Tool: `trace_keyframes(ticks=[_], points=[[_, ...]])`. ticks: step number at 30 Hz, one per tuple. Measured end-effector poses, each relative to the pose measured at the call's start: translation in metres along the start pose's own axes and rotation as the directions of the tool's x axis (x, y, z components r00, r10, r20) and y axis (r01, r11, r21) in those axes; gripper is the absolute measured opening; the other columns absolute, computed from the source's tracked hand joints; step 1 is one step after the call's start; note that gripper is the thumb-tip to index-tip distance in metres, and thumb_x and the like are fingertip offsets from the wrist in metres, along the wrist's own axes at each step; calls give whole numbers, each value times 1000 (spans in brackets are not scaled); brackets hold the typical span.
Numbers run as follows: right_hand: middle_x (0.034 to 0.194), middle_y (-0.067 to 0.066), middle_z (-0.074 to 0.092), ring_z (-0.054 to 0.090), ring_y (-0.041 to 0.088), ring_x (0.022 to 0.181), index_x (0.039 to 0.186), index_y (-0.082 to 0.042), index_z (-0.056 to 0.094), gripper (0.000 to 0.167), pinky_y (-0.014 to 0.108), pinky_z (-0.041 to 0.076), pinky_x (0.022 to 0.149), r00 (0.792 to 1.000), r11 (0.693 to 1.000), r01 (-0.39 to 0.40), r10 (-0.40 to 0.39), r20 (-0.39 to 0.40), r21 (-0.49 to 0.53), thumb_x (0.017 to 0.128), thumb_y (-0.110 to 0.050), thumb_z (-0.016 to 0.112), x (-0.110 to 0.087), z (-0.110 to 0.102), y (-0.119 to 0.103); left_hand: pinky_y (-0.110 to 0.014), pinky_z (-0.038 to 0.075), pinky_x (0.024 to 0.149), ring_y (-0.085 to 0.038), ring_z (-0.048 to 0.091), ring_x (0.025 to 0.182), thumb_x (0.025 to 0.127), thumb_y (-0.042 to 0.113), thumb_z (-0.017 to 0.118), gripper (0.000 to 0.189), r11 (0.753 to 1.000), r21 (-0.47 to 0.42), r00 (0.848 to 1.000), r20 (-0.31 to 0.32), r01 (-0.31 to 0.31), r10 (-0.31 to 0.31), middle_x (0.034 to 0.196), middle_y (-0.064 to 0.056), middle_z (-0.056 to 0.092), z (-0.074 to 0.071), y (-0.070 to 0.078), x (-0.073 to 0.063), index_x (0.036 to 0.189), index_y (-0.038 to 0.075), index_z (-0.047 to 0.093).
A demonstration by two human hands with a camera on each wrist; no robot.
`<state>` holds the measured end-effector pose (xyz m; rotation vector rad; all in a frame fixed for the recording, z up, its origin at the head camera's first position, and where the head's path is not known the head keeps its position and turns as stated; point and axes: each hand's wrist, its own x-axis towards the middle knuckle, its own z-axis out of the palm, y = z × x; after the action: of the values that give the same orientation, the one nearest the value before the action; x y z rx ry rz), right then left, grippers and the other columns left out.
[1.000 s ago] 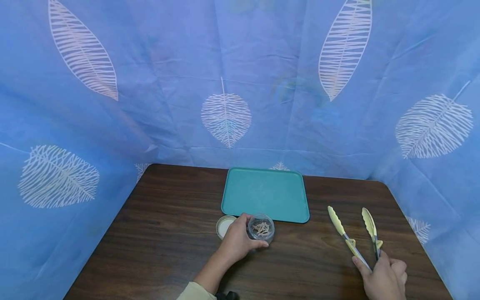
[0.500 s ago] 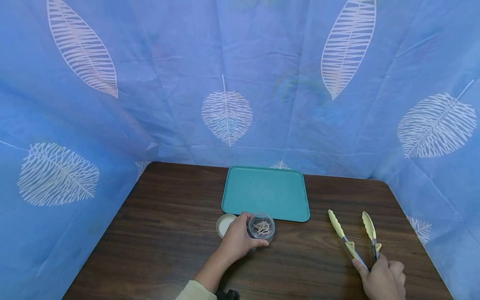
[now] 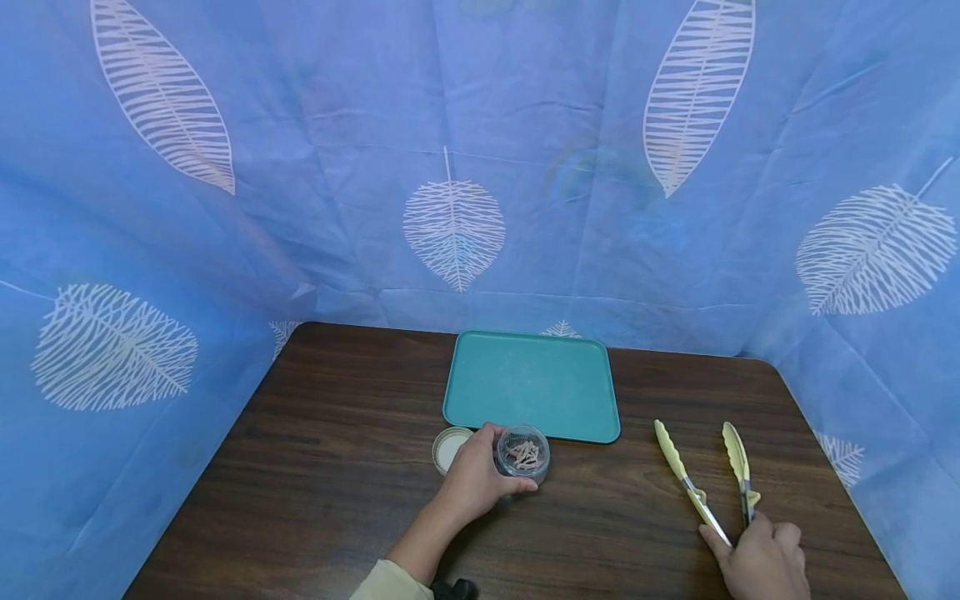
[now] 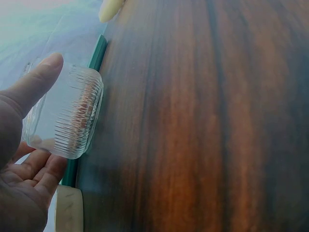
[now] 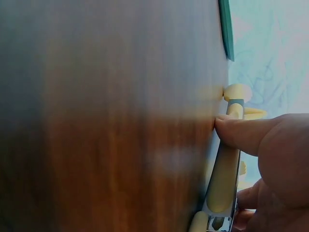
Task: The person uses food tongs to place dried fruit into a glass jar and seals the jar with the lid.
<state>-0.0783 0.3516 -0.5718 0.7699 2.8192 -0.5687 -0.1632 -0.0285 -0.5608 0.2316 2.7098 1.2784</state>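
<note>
My left hand grips a small clear jar near the middle of the table, thumb on one side and fingers on the other. Several thin, pale brown pieces lie inside the open-topped jar. In the left wrist view the jar shows ridged lower walls and stands close to the table. My right hand holds a pair of tongs with pale yellow tips, its two arms spread apart and pointing away from me. The right wrist view has the thumb against one arm of the tongs.
A round lid, white inside, lies just left of the jar, partly behind my left hand. Beyond the jar a teal tray rests at the back of the brown wooden table. Blue leaf-patterned cloth hangs behind and on both sides.
My right hand and the tongs have shifted slightly left and toward me, with the tongs' arms still apart. The left hand and jar stay in place.
</note>
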Motion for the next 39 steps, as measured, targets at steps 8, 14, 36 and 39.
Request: trace_keyframes(ticks=[8,14,36,39], points=[[111,42,39,51,61,103,126,25,45,78,65,50,77,1000,999,-18,18,-10,-35,101,-43,74,0,0,-3,-49,59,101,-29,69,123,76,44,100,86,1000,2,1000,1,2,-2,132,-7,72,0,-1,0,142,8,59],[113,43,40,51,61,105,128,25,45,81,65,50,78,999,998,-48,48,4,-46,100,-46,75,4,2,-1,-48,59,101,-27,70,123,76,45,100,85,1000,-1,1000,4,1,-1,131,-6,72,1,-2,0,141,9,59],[135,49,36,38,69,122,153,23,28,103,80,39,92,987,998,17,-27,-159,-61,97,-48,78,-13,-9,-32,-48,59,102,-28,70,122,75,43,101,86,1000,-2,1000,-1,3,-3,130,-7,72,0,-1,0,141,8,58],[136,50,35,36,70,122,156,22,25,105,82,38,93,987,998,41,-48,-151,-50,97,-47,78,-14,-11,-43,-48,59,102,-28,69,123,74,43,101,86,1000,-1,1000,-2,6,-6,130,-7,72,0,-1,0,140,9,59]])
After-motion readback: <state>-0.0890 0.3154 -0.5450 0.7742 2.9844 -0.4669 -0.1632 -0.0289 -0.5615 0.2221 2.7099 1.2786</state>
